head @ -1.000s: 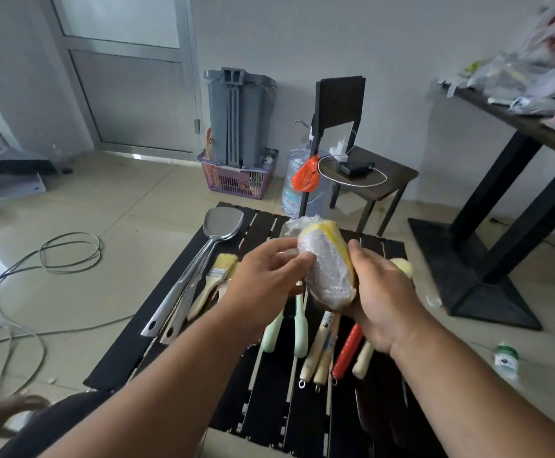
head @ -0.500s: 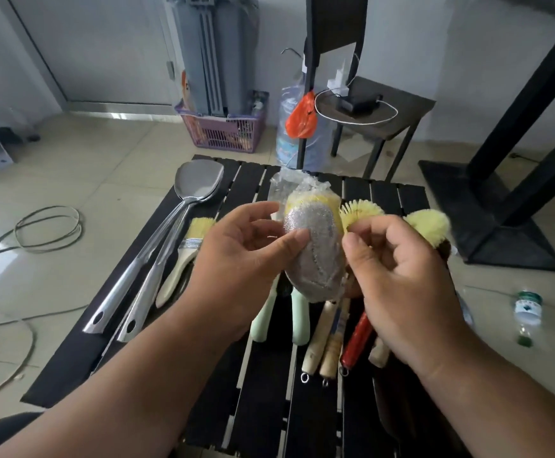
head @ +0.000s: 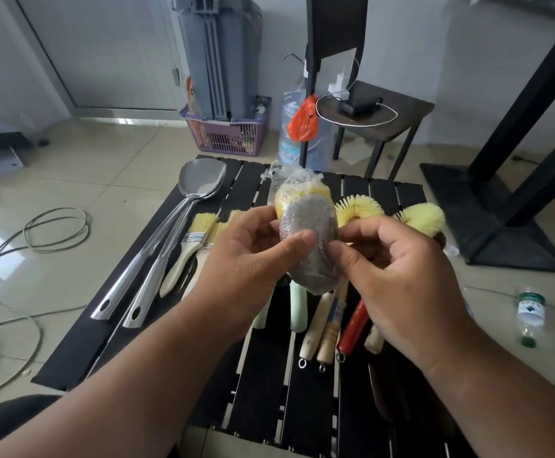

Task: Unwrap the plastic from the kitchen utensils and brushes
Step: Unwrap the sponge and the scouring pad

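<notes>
Fingers (head: 297,241) of the left hand (head: 246,256) are curled around the wrapped scrubber (head: 305,233), with the thumb pressed on its grey, shiny face, so this hand holds it firmly above the middle of the black slatted bench (head: 256,375). The right hand (head: 398,269) has its thumb and first fingers bent onto the right edge of the same scrubber, and it seems to pinch the thin plastic there, but whether it really has the film or only touches it I cannot tell. The plastic (head: 286,175) is still on, bunched in a loose tuft at the far top end over the yellow sponge part. I judge several risks from here. The film is thin and tight on the rough surface, so the pinch may slip, or the film may tear in small pieces and not come off whole. A strong pull could also take the scrubber out of the left hand, and it would fall on the brushes (head: 358,208) and handles lying just below, or between the slats. The metal spatulas (head: 157,252) and paint brush (head: 186,252) at the left are well apart and not in danger. Starting from the loose tuft would probably be safer than from the tight side.
</notes>
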